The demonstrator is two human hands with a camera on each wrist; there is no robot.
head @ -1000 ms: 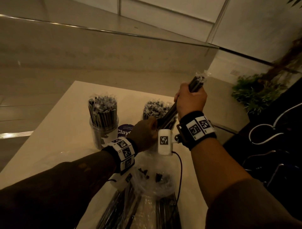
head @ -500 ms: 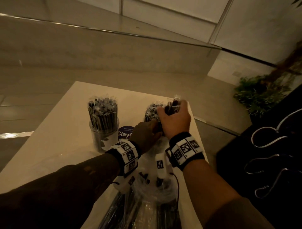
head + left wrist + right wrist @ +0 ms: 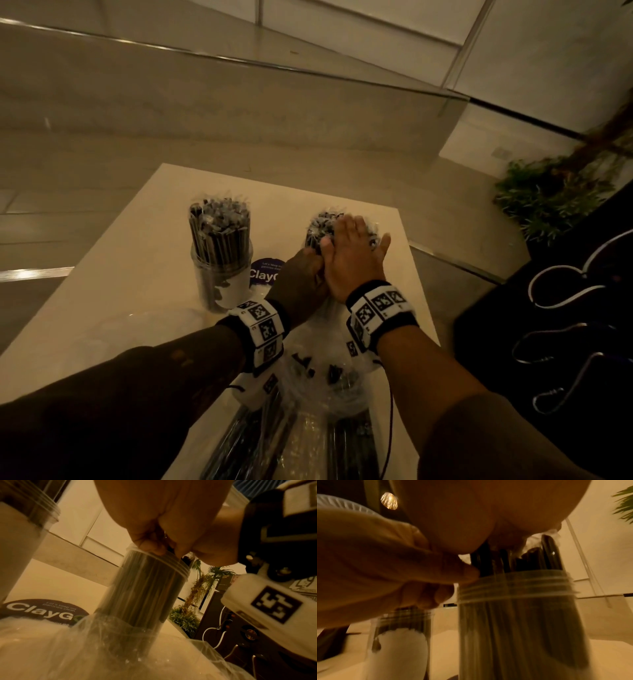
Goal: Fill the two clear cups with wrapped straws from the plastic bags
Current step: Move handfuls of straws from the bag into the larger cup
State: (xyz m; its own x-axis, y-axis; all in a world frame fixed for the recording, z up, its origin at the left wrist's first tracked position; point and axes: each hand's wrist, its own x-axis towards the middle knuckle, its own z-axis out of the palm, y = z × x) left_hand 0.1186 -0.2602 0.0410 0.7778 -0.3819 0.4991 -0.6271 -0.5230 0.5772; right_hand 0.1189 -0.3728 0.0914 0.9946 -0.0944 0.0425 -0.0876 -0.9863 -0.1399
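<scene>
Directly under the flat right grip [image 3: 352, 255], straws [image 3: 518, 628]

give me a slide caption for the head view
Right hand presses flat on straws in the right cup while left hand steadies them.

2 clear cups [image 3: 221, 274] [image 3: 320, 233] w/ straws, 2 hands [image 3: 299, 281] [image 3: 352, 257], 1 sticker [image 3: 265, 272]

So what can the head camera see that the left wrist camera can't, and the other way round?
Only the head view shows the right hand lying flat on the straw tops, and the plastic bag near the person. Only the left wrist view shows the right cup side-on, packed with straws. Both show the left cup and the ClayGo sticker.
</scene>
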